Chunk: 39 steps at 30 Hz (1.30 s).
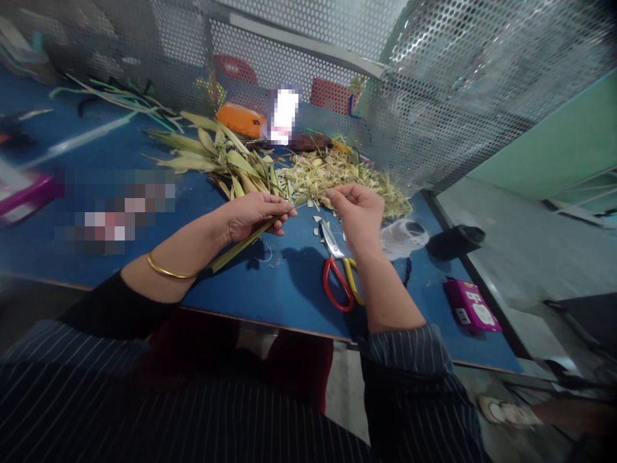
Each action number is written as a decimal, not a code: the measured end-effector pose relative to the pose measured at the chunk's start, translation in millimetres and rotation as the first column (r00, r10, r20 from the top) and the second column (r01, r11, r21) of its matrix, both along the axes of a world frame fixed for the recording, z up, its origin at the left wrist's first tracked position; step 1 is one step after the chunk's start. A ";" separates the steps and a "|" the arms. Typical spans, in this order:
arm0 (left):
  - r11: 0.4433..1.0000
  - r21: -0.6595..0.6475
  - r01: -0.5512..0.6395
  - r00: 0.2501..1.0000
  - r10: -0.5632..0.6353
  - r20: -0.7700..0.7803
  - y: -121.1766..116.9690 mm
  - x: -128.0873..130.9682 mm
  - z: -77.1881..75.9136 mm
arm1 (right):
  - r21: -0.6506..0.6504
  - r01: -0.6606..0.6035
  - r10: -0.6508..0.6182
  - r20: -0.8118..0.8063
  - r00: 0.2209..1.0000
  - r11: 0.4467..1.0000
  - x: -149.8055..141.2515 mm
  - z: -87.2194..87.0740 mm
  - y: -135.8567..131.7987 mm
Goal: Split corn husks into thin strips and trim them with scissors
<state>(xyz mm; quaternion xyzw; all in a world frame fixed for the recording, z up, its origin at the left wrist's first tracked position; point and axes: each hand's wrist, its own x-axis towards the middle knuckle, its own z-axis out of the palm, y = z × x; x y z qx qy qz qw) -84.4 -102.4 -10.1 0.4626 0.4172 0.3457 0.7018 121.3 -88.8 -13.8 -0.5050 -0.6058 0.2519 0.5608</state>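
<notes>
My left hand (260, 215) is closed around a folded strip of dried corn husk (238, 249), whose long end slants down toward the table edge. A fine pale thread (304, 204) runs from its fingertips toward my right hand (357, 209). That hand is closed in a pinch, and the thread seems to end between thumb and forefinger. Scissors (339, 273) with one red and one yellow handle lie beneath my right wrist, blades slightly apart. Behind the hands are loose corn husks (202, 151) and a heap of shredded husk (332, 167).
A perforated metal screen (289, 48) borders the blue table (284, 283) at the back. An orange packet (241, 120) leans near it. To the right are a clear plastic-wrapped roll (403, 238), a dark cylinder (456, 242) and a purple tissue pack (471, 305). Green strips (120, 96) lie back left.
</notes>
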 end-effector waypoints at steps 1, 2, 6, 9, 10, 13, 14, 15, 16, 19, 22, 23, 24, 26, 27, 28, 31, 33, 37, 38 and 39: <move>1.000 0.002 0.000 1.000 0.000 -0.005 -0.1 0.0 0.1 | 0.002 0.015 -0.015 0.006 1.000 1.000 0.4 0.6 0.3; 1.000 0.005 0.002 1.000 -0.002 -0.013 -0.2 0.1 0.3 | 0.005 0.030 -0.030 0.015 0.999 1.000 0.9 1.0 0.7; 0.998 0.069 -0.015 0.998 0.020 -0.064 -1.4 0.8 1.0 | 0.029 0.060 -0.062 0.040 0.997 0.998 2.7 0.3 2.5; 0.988 0.154 -0.026 0.993 0.044 -0.110 -2.6 1.4 0.7 | 0.050 0.071 -0.072 0.033 0.997 0.996 2.8 -0.5 2.9; 0.983 0.180 -0.025 0.991 0.048 -0.124 -3.0 1.6 0.6 | 0.053 0.073 -0.075 0.031 0.997 0.996 2.8 -0.7 3.0; 0.962 0.272 -0.026 0.981 0.077 -0.177 -3.6 1.6 1.1 | 0.058 0.079 -0.082 0.041 0.996 0.995 2.7 -0.5 2.7; 0.950 0.312 -0.029 0.974 0.098 -0.206 -3.5 1.2 1.6 | 0.070 0.084 -0.088 0.057 0.994 0.994 2.8 0.0 2.2; 0.933 0.358 -0.034 0.962 0.128 -0.241 -3.1 0.7 2.1 | 0.094 0.089 -0.097 0.082 0.992 0.992 2.8 0.8 1.1; 0.912 0.409 -0.038 0.944 0.166 -0.284 -2.6 -0.1 2.7 | 0.133 0.095 -0.111 0.118 0.987 0.987 2.7 2.0 -0.7; 0.795 0.606 -0.011 0.827 0.348 -0.442 -0.1 -3.3 3.4 | 0.298 0.067 -0.155 0.281 0.947 0.952 1.7 7.5 -10.2; 0.626 0.770 0.124 0.679 0.512 -0.526 1.9 -5.0 1.3 | 0.397 -0.048 -0.140 0.431 0.891 0.917 -0.6 13.3 -22.4; 0.586 0.789 0.186 0.656 0.524 -0.544 2.0 -4.7 0.1 | 0.405 -0.087 -0.119 0.457 0.881 0.910 -1.5 14.7 -25.7; 0.561 0.790 0.248 0.650 0.508 -0.565 1.8 -4.1 -1.2 | 0.407 -0.116 -0.099 0.471 0.877 0.906 -2.1 15.8 -28.1; 0.540 0.759 0.363 0.680 0.403 -0.612 0.7 -1.9 -3.5 | 0.392 -0.135 -0.074 0.473 0.878 0.910 -2.6 16.5 -29.0; 0.533 0.742 0.407 0.708 0.329 -0.625 -0.1 -0.8 -4.3 | 0.378 -0.124 -0.071 0.463 0.884 0.917 -2.3 15.9 -27.3; 0.524 0.729 0.440 0.739 0.250 -0.626 -1.0 0.1 -4.7 | 0.359 -0.102 -0.073 0.442 0.894 0.928 -1.7 14.3 -24.3; 0.488 0.734 0.472 0.812 0.084 -0.577 -3.3 1.0 -2.9 | 0.273 -0.020 -0.073 0.324 0.943 0.962 1.7 3.7 -9.1; 0.473 0.766 0.435 0.847 0.074 -0.527 -4.6 0.2 0.6 | 0.180 0.002 -0.047 0.247 0.968 0.984 3.7 -7.1 1.9; 0.496 0.808 0.318 0.868 0.191 -0.459 -6.6 -1.5 7.3 | -0.005 -0.049 0.049 0.280 0.959 0.999 1.6 -24.3 11.7; 0.504 0.815 0.286 0.865 0.231 -0.446 -6.5 -1.7 8.0 | -0.021 -0.067 0.070 0.342 0.937 0.998 -0.6 -26.0 10.4; 0.504 0.825 0.254 0.859 0.275 -0.432 -6.0 -2.0 8.1 | -0.030 -0.088 0.092 0.412 0.907 0.996 -3.4 -26.6 7.7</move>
